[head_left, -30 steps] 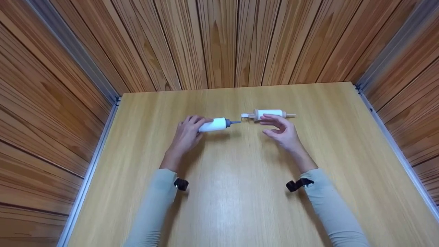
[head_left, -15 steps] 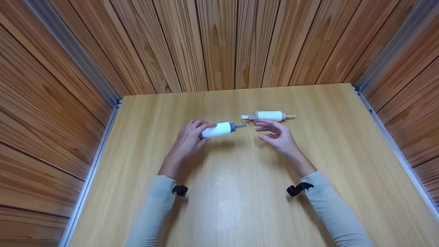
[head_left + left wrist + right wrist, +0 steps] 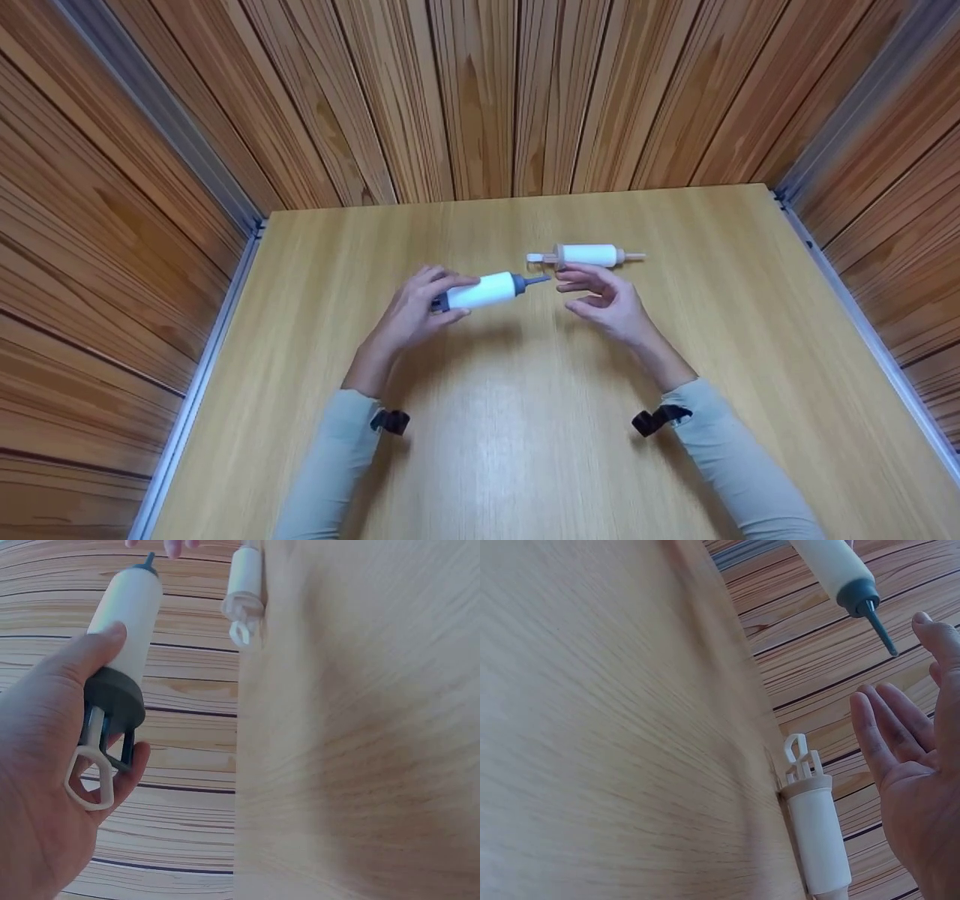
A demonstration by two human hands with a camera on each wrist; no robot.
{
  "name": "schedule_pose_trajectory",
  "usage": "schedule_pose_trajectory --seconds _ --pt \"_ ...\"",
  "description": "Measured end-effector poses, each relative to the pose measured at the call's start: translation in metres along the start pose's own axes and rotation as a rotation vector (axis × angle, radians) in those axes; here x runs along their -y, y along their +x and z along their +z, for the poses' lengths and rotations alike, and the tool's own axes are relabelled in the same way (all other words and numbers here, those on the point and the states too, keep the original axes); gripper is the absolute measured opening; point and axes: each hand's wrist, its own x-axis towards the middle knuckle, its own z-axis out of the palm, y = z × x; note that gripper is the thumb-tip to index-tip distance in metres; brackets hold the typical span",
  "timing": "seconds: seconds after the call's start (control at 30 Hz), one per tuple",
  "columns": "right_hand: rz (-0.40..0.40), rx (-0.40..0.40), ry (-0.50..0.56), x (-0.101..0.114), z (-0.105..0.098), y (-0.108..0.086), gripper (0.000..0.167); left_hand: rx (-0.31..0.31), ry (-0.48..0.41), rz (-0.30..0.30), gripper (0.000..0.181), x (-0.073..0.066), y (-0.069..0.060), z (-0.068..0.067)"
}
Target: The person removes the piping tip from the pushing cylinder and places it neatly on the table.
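Observation:
My left hand (image 3: 411,306) grips the back part of an icing syringe (image 3: 486,291) above the table. Its barrel is white, its collar and thin nozzle dark grey-blue. In the left wrist view the thumb lies along the barrel, and a white ring handle (image 3: 90,778) sticks out behind the dark collar (image 3: 115,695). The nozzle (image 3: 881,634) points at my right hand (image 3: 613,306), which is held just beyond its tip with fingers relaxed and holding nothing. A second icing syringe (image 3: 589,255), white with beige ends, lies on the table behind the right hand.
Under both hands is a light wooden table (image 3: 495,420). Wood-plank walls (image 3: 480,97) rise at its back and sides, with grey metal rails (image 3: 202,367) along the side edges. Each sleeve cuff carries a small black camera (image 3: 391,421).
My left hand has brought the held syringe rightward and nearer to me, its nozzle tilting slightly upward in the head view. The right hand has drawn slightly left and back from the lying syringe.

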Motion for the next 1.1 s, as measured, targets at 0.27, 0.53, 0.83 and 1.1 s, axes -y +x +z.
schedule_pose_trajectory --seconds 0.27,0.53,0.83,1.1 --pt "-0.073 0.037 0.046 0.004 0.002 -0.004 0.057 0.035 -0.135 -0.001 0.044 -0.007 -0.004 -0.002" --pt "-0.075 0.038 0.015 0.020 0.007 -0.007 0.056 0.082 -0.188 -0.012 0.044 -0.015 -0.003 -0.003" --pt "-0.084 0.056 0.007 0.029 0.017 -0.011 0.056 0.104 -0.204 0.021 0.043 -0.025 -0.001 -0.002" --pt "-0.070 0.037 -0.046 0.032 0.021 -0.012 0.054 0.112 -0.207 0.081 0.043 -0.034 0.002 0.004"
